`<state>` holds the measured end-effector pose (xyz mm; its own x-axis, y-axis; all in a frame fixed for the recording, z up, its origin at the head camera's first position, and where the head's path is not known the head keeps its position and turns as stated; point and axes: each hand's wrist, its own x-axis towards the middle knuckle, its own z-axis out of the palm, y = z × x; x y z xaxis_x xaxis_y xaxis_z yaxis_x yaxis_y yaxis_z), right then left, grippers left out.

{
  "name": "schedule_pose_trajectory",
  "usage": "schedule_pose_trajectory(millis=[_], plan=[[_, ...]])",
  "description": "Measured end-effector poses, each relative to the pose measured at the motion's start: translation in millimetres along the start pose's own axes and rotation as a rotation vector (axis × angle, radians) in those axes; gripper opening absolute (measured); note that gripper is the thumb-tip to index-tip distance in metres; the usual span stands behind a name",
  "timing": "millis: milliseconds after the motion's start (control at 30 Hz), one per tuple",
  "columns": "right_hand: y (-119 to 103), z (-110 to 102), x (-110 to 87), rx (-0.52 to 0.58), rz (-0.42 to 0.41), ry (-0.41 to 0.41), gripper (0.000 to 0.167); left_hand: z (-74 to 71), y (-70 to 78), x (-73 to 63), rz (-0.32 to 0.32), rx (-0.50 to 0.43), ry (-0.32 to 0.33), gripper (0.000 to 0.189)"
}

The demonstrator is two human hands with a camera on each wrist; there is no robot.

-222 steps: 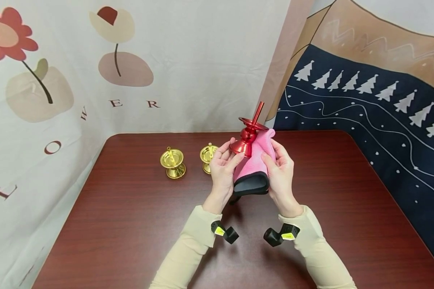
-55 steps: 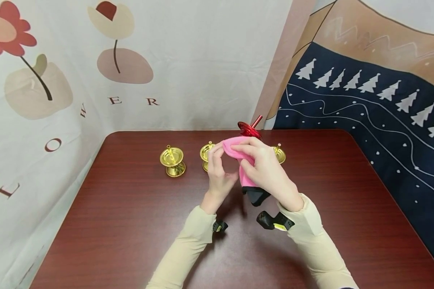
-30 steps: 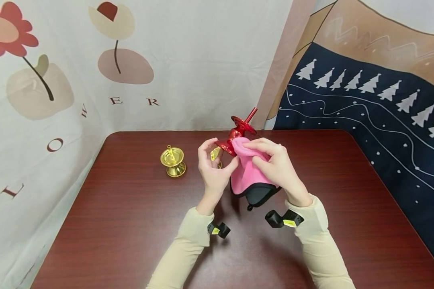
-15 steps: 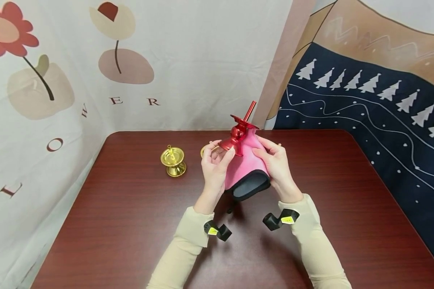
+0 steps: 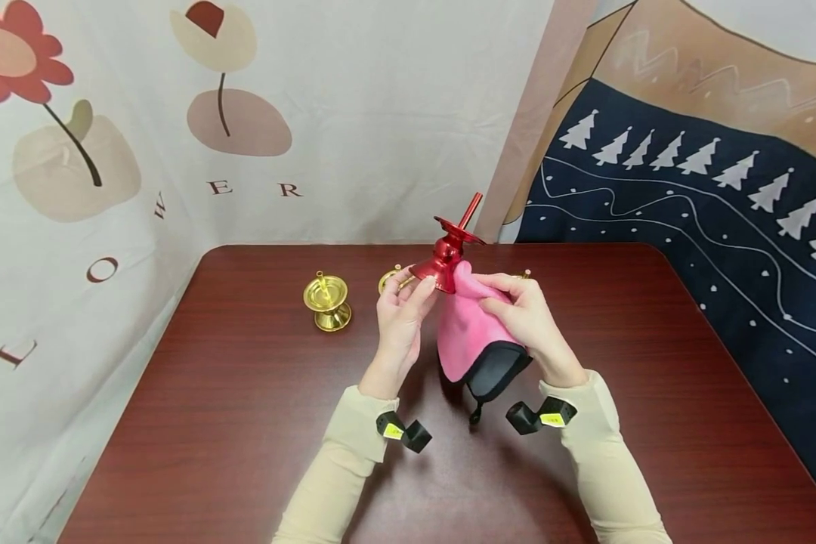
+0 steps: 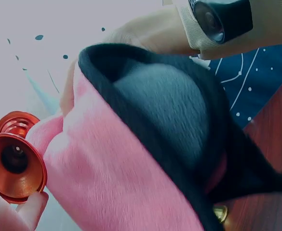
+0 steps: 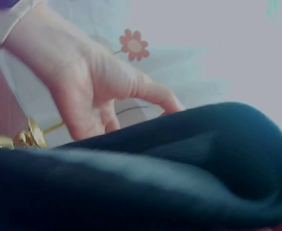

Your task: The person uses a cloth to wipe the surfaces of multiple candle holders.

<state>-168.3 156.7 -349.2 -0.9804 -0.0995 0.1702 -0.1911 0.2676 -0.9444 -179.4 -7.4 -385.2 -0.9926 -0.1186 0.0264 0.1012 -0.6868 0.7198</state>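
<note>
A shiny red metal candlestick [image 5: 447,253] with a flared base, a round dish and a thin stem is held tilted above the table. My left hand [image 5: 397,325] pinches the rim of its base between thumb and fingers. In the left wrist view, the hollow underside of the base [image 6: 20,185] shows. My right hand [image 5: 533,325] grips a pink fleecy mitt [image 5: 472,329] with black trim, a dark grey lining and a hanging loop. The mitt's bunched top lies right at the candlestick's side. In the right wrist view, the mitt's dark opening [image 7: 218,163] hides most of the work.
One gold candlestick [image 5: 326,302] stands upright on the brown table [image 5: 245,408], left of my hands. A second gold candlestick [image 5: 389,279] is mostly hidden behind my left hand. Behind my right hand, only the tip of another gold candlestick [image 5: 527,274] shows. Printed cloths hang behind.
The right hand has drawn the mitt down and right, off the candlestick's upper part, and its top is now bunched. Earlier the candlestick hung lower, partly behind the right hand; the left hand keeps its base.
</note>
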Motion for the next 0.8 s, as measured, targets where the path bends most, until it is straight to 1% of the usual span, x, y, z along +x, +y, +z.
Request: schedule_pose_trajectory(millis=[133,200,233,300,367,500,567,600,633,700,800], plan=[[-1,4,1.2,0.120,0.060,0.140,0.035,1.0,0.4,-1.6,-0.034,-0.023,-0.028,0.022],[-2,6,2.7,0.166,0.071,0.189,0.036,1.6,-0.5,-2.5,-0.037,-0.013,-0.038,0.022],[-3,7,3.4,0.178,0.068,0.199,0.036,2.0,-1.0,-3.0,-0.038,-0.008,-0.042,0.022],[-4,8,4.3,0.180,0.050,0.194,0.036,2.6,-2.1,-4.0,-0.041,-0.005,-0.046,0.023],[-5,8,5.2,0.139,0.016,0.169,0.035,3.5,-2.9,-4.6,-0.038,-0.030,-0.045,0.023],[-7,4,3.8,-0.028,-0.056,0.074,0.032,4.3,-4.0,-4.0,-0.016,-0.111,-0.023,0.023],[-8,0,1.2,-0.115,-0.076,0.024,0.030,3.9,-4.4,-3.2,-0.002,-0.141,-0.010,0.023],[-9,-2,-0.6,-0.137,-0.073,0.003,0.030,3.6,-4.5,-2.8,0.002,-0.149,-0.005,0.023],[-8,-3,-1.9,-0.147,-0.067,-0.008,0.030,3.3,-4.5,-2.5,0.005,-0.157,-0.002,0.023],[-8,-6,-3.9,-0.135,-0.042,-0.001,0.031,3.0,-4.4,-2.5,0.002,-0.162,0.002,0.025],[-6,-5,-3.4,-0.042,-0.011,0.067,0.034,3.0,-4.9,-3.5,-0.015,-0.141,0.001,0.028]])
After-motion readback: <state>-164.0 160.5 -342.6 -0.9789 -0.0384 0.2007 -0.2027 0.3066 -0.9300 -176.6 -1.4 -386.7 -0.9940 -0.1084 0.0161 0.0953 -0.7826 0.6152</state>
